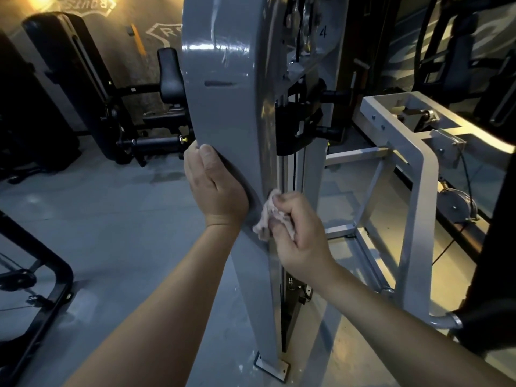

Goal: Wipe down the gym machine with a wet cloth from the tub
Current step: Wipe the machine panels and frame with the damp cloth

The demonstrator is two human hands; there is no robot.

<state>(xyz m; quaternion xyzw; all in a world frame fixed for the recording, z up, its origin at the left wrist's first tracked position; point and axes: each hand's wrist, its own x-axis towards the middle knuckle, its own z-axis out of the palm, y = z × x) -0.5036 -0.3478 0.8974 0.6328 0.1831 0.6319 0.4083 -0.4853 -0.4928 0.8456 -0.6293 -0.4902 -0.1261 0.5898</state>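
A tall grey gym machine column (229,79) rises in the middle of the view, glossy and streaked near its top. My left hand (215,188) grips the column's left edge at mid height, thumb on the front face and fingers wrapped behind. My right hand (298,230) holds a crumpled pale cloth (268,216) and presses it against the column's right edge, just below the left hand. The tub is not in view.
A light grey frame (413,174) with a black-ended handle (474,317) stands to the right. Black padded machines (83,88) fill the back left. A black frame (53,286) sits at the lower left. The column's bolted foot plate (270,367) rests on the grey floor.
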